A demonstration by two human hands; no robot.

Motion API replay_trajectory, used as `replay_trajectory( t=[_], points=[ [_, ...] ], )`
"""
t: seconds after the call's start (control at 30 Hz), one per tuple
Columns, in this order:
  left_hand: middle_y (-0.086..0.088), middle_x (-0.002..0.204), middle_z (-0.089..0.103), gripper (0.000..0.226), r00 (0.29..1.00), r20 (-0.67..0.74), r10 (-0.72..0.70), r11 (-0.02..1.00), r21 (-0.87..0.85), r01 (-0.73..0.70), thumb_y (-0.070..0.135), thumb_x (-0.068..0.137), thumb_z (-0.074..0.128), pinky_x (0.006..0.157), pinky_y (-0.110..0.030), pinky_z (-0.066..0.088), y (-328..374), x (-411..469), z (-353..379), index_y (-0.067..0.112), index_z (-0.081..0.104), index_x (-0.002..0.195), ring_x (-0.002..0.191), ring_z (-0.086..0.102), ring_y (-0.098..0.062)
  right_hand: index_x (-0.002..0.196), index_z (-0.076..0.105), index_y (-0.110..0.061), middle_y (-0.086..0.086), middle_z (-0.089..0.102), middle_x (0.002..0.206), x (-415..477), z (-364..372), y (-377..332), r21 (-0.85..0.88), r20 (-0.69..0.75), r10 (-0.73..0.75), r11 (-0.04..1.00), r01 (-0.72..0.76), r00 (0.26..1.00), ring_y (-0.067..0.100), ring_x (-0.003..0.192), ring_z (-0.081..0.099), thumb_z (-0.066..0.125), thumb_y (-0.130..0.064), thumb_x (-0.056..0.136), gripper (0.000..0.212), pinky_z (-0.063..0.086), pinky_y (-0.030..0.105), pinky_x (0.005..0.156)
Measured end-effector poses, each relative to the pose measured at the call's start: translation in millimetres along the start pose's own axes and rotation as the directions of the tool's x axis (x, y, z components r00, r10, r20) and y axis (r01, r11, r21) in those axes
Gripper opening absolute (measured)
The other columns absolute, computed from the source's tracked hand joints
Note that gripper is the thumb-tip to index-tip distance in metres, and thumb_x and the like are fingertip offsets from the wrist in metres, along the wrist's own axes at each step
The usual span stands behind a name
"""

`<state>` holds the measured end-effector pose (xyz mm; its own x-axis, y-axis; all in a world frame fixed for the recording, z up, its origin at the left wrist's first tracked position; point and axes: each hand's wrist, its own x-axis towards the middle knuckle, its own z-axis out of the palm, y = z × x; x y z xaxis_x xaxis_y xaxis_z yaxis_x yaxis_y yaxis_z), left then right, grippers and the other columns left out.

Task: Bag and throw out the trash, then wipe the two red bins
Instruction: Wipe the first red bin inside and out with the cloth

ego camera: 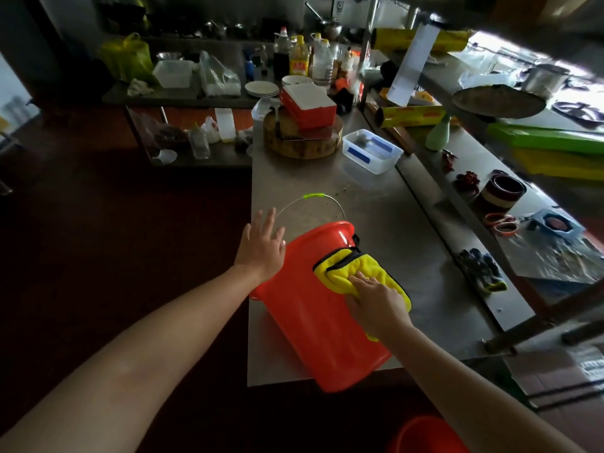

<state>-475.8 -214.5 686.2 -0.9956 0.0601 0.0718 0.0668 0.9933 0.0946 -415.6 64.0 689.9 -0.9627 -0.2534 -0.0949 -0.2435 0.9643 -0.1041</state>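
- Now the bin (313,322) lies tipped over on the surface (376,197), long axis 11 to 5 o'clock, mouth far.
- Right hand (376,302), fingers flat, presses the cloth (359,266) on its wall; most of the wall lies toward 5 o'clock.
- Left hand (261,246), fingers spread, steadies the rim at 9 o'clock.
- Two red bins, second bin (425,436) at 6 o'clock; one cloth.

A person's left forearm (147,338) and right forearm (474,380), both slim and uncovered as far as the lower edge of view, end in a bare left hand (261,246) and a bare right hand (376,302) with slender fingers (269,220).
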Motion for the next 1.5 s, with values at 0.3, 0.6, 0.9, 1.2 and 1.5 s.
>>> replay_trajectory(
  t=[0.3,0.6,0.9,1.2,1.5],
  points=[
    [-0.013,0.146,0.052,0.062,0.998,-0.051,0.031,0.985,-0.168,-0.039,0.001,0.093,0.041,0.111,-0.042,0.036,45,6,-1,0.017,0.038,0.154,0.136,0.046,-0.031,0.11,0.063,-0.031,0.005,0.07,0.092,4,-17,-5,0.051,-0.055,0.031,0.998,-0.028,0.998,0.033,0.089,0.068,0.046,-0.054,0.095,0.033,0.049,0.036,0.069],
    [-0.012,0.131,0.066,0.064,0.994,0.072,0.081,0.936,-0.35,-0.051,-0.004,0.093,0.044,0.101,-0.034,0.049,12,4,-14,0.024,0.046,0.151,0.121,0.062,-0.026,0.115,0.062,-0.028,-0.004,0.067,0.11,9,-21,-16,0.144,-0.144,0.008,0.99,0.013,0.99,0.026,0.104,0.065,0.048,-0.048,0.095,0.031,0.043,0.034,0.069],
    [-0.008,0.141,0.06,0.057,0.985,0.133,0.11,0.9,-0.434,-0.042,0.0,0.1,0.044,0.106,-0.03,0.046,-9,-2,-18,0.028,0.047,0.15,0.124,0.061,-0.019,0.156,0.033,-0.039,-0.007,0.008,0.17,19,11,-46,0.131,-0.041,-0.218,0.966,0.222,0.975,0.028,0.157,-0.002,0.047,-0.049,0.099,0.059,0.009,0.062,0.122],
    [0.0,0.155,0.045,0.062,0.956,0.209,0.204,0.894,-0.437,-0.095,0.003,0.102,0.043,0.114,-0.028,0.038,-22,1,-24,0.036,0.037,0.154,0.14,0.044,-0.016,0.155,0.026,-0.044,-0.004,-0.003,0.17,25,26,-103,-0.109,-0.023,-0.353,0.931,0.349,0.935,0.031,0.154,-0.019,0.01,-0.072,0.095,0.068,-0.001,0.071,0.115],
    [-0.004,0.137,0.058,0.052,0.986,0.152,0.073,0.854,-0.52,0.017,0.031,0.107,0.046,0.085,-0.024,0.053,-59,-45,21,0.04,0.029,0.155,0.109,0.064,-0.018,0.155,0.023,-0.051,-0.004,-0.001,0.171,30,37,-74,-0.182,-0.107,-0.36,0.923,0.338,0.927,0.031,0.155,-0.017,0.019,-0.074,0.097,0.063,0.011,0.079,0.111]
  ],
)
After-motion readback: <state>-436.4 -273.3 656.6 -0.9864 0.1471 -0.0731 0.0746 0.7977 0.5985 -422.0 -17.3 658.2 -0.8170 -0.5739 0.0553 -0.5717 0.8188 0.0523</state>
